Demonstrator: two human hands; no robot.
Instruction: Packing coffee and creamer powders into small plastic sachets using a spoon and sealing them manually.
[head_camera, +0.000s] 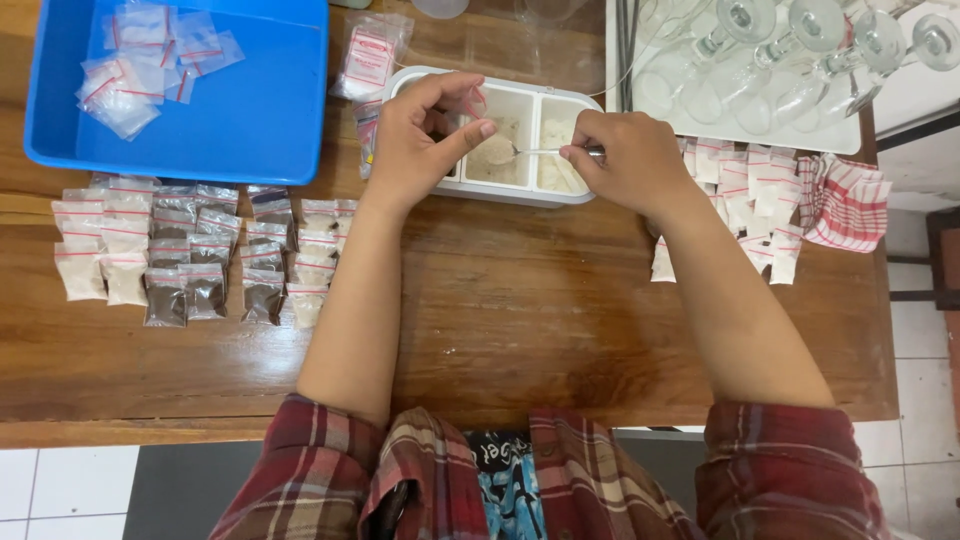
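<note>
From the head camera, looking straight down, the person's left hand (415, 135) was pinching a small clear bag (470, 100) with a red strip, its grip closed on the bag and holding it right over the white divided container (425, 80) near the far edge of the wooden surface (520, 310). The right hand (630, 160) had its grip clenched around the handle of a little metal spoon (545, 151), whose tip carried a heap of pale powder (493, 150) over the container's middle compartment, just beside the bag's mouth. The right compartment held something whiter, and the left one was mostly hidden behind the left hand, so I couldn't tell what was in there. To the left sat a blue tray (250, 110) with a loose pile of empty bags (140, 60) in one corner, and just in front of it were neat rows of filled bags (190, 255), some with light powder, some with dark brown stuff. Another bunch of filled packets (745, 190) lay on the right, next to a red-and-white checked cloth (845, 200). Behind those, a white rack (750, 130) held stemmed glasses (790, 50) lying on their sides. Both arms had plaid sleeves (780, 470) pushed up.
</note>
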